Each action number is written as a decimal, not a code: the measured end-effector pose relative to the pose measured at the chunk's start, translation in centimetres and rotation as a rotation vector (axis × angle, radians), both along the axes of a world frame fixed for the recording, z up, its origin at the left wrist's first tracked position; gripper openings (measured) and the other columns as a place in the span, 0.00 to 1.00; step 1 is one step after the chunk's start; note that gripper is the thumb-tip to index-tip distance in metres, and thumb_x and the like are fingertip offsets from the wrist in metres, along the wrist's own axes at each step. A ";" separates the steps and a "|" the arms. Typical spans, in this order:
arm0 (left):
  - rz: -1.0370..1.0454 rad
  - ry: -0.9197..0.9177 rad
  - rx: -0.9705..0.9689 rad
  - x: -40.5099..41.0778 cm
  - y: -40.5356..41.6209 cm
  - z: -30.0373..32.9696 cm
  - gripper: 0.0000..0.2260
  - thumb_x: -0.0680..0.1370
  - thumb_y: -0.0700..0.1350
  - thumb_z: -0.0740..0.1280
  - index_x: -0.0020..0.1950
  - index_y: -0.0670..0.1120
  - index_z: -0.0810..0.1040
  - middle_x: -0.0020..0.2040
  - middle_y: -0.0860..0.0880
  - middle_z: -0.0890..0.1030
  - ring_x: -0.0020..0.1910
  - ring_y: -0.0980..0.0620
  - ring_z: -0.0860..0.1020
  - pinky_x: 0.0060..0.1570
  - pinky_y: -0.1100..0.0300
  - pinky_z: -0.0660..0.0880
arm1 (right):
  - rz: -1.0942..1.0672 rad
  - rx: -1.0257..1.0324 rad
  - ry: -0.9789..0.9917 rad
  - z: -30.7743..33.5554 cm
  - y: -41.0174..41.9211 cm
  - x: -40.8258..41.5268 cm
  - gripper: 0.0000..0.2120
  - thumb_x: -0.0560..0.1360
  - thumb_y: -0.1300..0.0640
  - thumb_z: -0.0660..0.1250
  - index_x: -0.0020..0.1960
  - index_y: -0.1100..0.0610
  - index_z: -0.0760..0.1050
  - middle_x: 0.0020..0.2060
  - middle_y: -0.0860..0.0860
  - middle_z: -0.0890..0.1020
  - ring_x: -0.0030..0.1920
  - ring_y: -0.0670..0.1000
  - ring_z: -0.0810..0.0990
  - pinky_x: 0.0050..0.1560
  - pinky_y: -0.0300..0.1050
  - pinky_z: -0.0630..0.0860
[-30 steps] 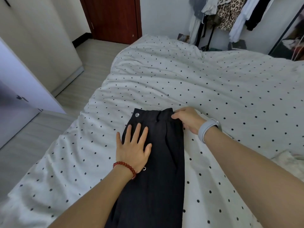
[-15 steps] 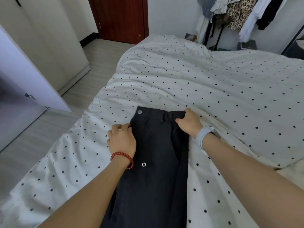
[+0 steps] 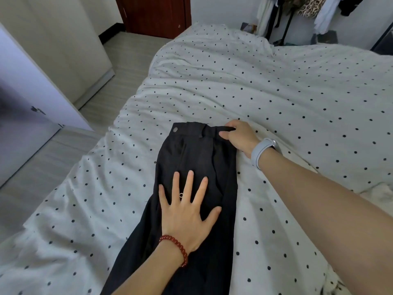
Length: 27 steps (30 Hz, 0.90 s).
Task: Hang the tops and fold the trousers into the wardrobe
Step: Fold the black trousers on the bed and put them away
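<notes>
- Head view: the dark trousers (image 3: 197, 188) lie lengthwise on the bed (image 3: 287, 107), near its left edge, folded leg over leg into one narrow strip, with the waistband at the far end and the legs running toward the person and out of the bottom of the picture.
- The left hand (image 3: 187, 213) is now flat on the cloth about mid-thigh, fingers straight and spread, gripping nothing; half a second ago it was bunched at the strip's left edge, so it has moved onto the cloth and opened to press it down.
- The right hand (image 3: 240, 135) still sits at the right corner of the waistband (image 3: 191, 129), thumb on top and fingers curled round the edge, pinching it as before.
- Judged from this, the lengthwise fold is made and is being smoothed and squared; folding the strip across its length is not yet done.
- The open wardrobe door (image 3: 36, 86) stands at the left beyond the bed's edge.
- Tops hang on a rack (image 3: 306, 11) past the far right corner.
</notes>
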State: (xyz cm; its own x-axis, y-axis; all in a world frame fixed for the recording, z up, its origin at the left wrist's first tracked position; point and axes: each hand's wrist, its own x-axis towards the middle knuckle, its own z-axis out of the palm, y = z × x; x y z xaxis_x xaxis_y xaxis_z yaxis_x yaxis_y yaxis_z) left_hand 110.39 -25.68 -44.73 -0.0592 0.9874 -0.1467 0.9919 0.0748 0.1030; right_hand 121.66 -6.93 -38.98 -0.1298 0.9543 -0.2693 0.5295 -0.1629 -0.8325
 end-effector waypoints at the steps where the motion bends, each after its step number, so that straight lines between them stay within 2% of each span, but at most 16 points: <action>1: 0.007 0.003 -0.032 -0.1 0.1 0.1 0.31 0.76 0.68 0.41 0.72 0.54 0.63 0.71 0.46 0.68 0.72 0.39 0.60 0.64 0.35 0.53 | -0.006 0.011 0.029 0.0 -0.2 -0.1 0.16 0.75 0.62 0.65 0.63 0.61 0.71 0.60 0.56 0.75 0.60 0.54 0.73 0.52 0.39 0.68; 3: 0.011 0.004 -0.067 -0.4 0.1 0.4 0.31 0.76 0.68 0.41 0.72 0.55 0.65 0.71 0.47 0.68 0.72 0.39 0.62 0.64 0.33 0.52 | -0.007 -0.019 0.091 0.4 -0.3 -0.3 0.25 0.75 0.60 0.67 0.69 0.59 0.63 0.65 0.54 0.70 0.64 0.54 0.70 0.58 0.39 0.68; 4: 0.010 0.017 -0.072 -0.5 0.0 0.8 0.32 0.76 0.69 0.39 0.73 0.56 0.62 0.73 0.47 0.65 0.73 0.39 0.60 0.64 0.33 0.50 | 0.004 -0.062 0.085 0.9 -0.3 -0.5 0.28 0.74 0.60 0.68 0.71 0.61 0.61 0.66 0.54 0.70 0.65 0.54 0.70 0.61 0.41 0.68; 7: -0.042 0.034 -0.109 -1.2 0.0 1.8 0.31 0.73 0.69 0.37 0.74 0.61 0.40 0.77 0.53 0.40 0.75 0.45 0.37 0.67 0.34 0.37 | 0.071 -0.154 0.034 3.1 -0.9 -0.7 0.22 0.72 0.60 0.71 0.63 0.66 0.71 0.59 0.59 0.77 0.57 0.57 0.77 0.61 0.48 0.73; 8: -0.042 -0.024 -0.148 -1.4 0.4 2.2 0.29 0.75 0.68 0.41 0.74 0.61 0.38 0.76 0.54 0.37 0.74 0.47 0.34 0.67 0.36 0.35 | 0.088 -0.144 0.060 3.9 -1.3 -0.7 0.20 0.71 0.62 0.71 0.61 0.66 0.73 0.57 0.58 0.78 0.55 0.56 0.78 0.60 0.49 0.74; 10: -0.032 -0.162 -0.147 -2.4 0.2 3.5 0.27 0.80 0.61 0.50 0.76 0.59 0.44 0.77 0.55 0.41 0.75 0.50 0.36 0.70 0.41 0.37 | 0.148 -0.051 0.108 5.6 -3.1 -0.6 0.18 0.72 0.65 0.69 0.61 0.63 0.74 0.54 0.53 0.78 0.53 0.53 0.78 0.59 0.46 0.74; 13: 0.047 -0.441 0.104 -4.7 -2.3 5.3 0.22 0.80 0.48 0.60 0.74 0.50 0.62 0.76 0.51 0.57 0.76 0.51 0.49 0.74 0.53 0.47 | 0.250 0.185 0.074 7.9 -8.1 -0.7 0.13 0.74 0.64 0.66 0.58 0.58 0.75 0.51 0.49 0.77 0.51 0.47 0.75 0.53 0.36 0.71; 15: 0.202 -0.612 0.245 -6.0 -4.9 6.5 0.17 0.79 0.42 0.61 0.68 0.46 0.71 0.71 0.49 0.67 0.72 0.51 0.62 0.68 0.64 0.56 | 0.298 0.277 0.063 8.5 -12.3 -0.6 0.11 0.74 0.62 0.65 0.56 0.56 0.74 0.49 0.45 0.77 0.49 0.44 0.75 0.47 0.27 0.69; 16: 0.304 -0.684 0.278 -6.6 -6.0 7.2 0.15 0.79 0.41 0.61 0.66 0.45 0.73 0.68 0.48 0.71 0.68 0.50 0.67 0.64 0.65 0.61 | 0.327 0.300 0.049 8.3 -14.3 -0.5 0.10 0.74 0.61 0.66 0.56 0.55 0.73 0.49 0.45 0.77 0.49 0.43 0.75 0.48 0.25 0.68; 17: 0.419 -0.759 0.315 -7.2 -7.3 7.7 0.14 0.80 0.41 0.59 0.65 0.45 0.73 0.65 0.48 0.72 0.65 0.51 0.70 0.61 0.65 0.64 | 0.373 0.325 0.032 7.8 -16.4 -0.2 0.10 0.74 0.61 0.66 0.56 0.55 0.73 0.50 0.45 0.78 0.50 0.44 0.76 0.51 0.27 0.70; 19: 0.622 -0.896 0.405 -8.3 -9.4 8.9 0.13 0.81 0.43 0.57 0.64 0.45 0.73 0.63 0.48 0.73 0.61 0.52 0.72 0.59 0.62 0.68 | 0.492 0.391 -0.043 6.6 -20.3 0.2 0.11 0.74 0.61 0.67 0.56 0.55 0.73 0.56 0.47 0.78 0.56 0.47 0.76 0.58 0.37 0.71; 21: 0.709 -1.051 0.444 -8.9 -11.6 10.1 0.14 0.82 0.46 0.55 0.66 0.46 0.70 0.63 0.49 0.73 0.58 0.51 0.74 0.60 0.55 0.71 | 0.599 0.480 -0.138 4.9 -24.1 0.6 0.11 0.73 0.63 0.68 0.55 0.57 0.74 0.59 0.50 0.77 0.62 0.51 0.74 0.62 0.44 0.71; 23: 0.780 -1.345 0.325 -8.9 -13.2 10.7 0.14 0.82 0.51 0.53 0.67 0.52 0.68 0.61 0.50 0.73 0.53 0.53 0.75 0.53 0.55 0.75 | 0.688 0.539 -0.226 3.0 -27.3 0.6 0.13 0.69 0.66 0.70 0.52 0.58 0.75 0.58 0.52 0.79 0.62 0.55 0.74 0.62 0.48 0.72; 25: 0.898 -1.603 0.082 -8.6 -14.0 10.7 0.13 0.80 0.57 0.54 0.63 0.56 0.67 0.56 0.52 0.74 0.50 0.52 0.76 0.50 0.54 0.75 | 0.714 0.572 -0.291 1.4 -30.2 0.5 0.15 0.66 0.68 0.72 0.50 0.58 0.75 0.56 0.52 0.80 0.60 0.56 0.76 0.60 0.50 0.73; 26: 0.921 -1.602 -0.013 -8.6 -14.4 10.3 0.16 0.79 0.58 0.58 0.66 0.56 0.65 0.56 0.52 0.74 0.50 0.52 0.76 0.52 0.52 0.75 | 0.710 0.586 -0.299 0.7 -31.3 0.4 0.16 0.64 0.69 0.73 0.49 0.58 0.74 0.55 0.52 0.80 0.59 0.57 0.77 0.61 0.50 0.73; 27: 0.877 -1.495 -0.071 -8.7 -14.7 9.5 0.23 0.78 0.55 0.62 0.71 0.54 0.61 0.59 0.52 0.73 0.51 0.51 0.76 0.54 0.52 0.75 | 0.707 0.594 -0.299 0.1 -32.2 0.2 0.17 0.63 0.69 0.73 0.48 0.57 0.73 0.55 0.52 0.81 0.59 0.57 0.77 0.63 0.52 0.71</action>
State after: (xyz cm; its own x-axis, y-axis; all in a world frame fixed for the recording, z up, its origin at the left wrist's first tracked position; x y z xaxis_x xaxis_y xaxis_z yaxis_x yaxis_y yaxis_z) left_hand 101.74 -40.42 -35.20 -0.3146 0.7284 -0.6086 -0.2839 0.5396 0.7926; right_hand 121.89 -39.11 -38.92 -0.7299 0.6736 0.1160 0.5471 0.6775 -0.4916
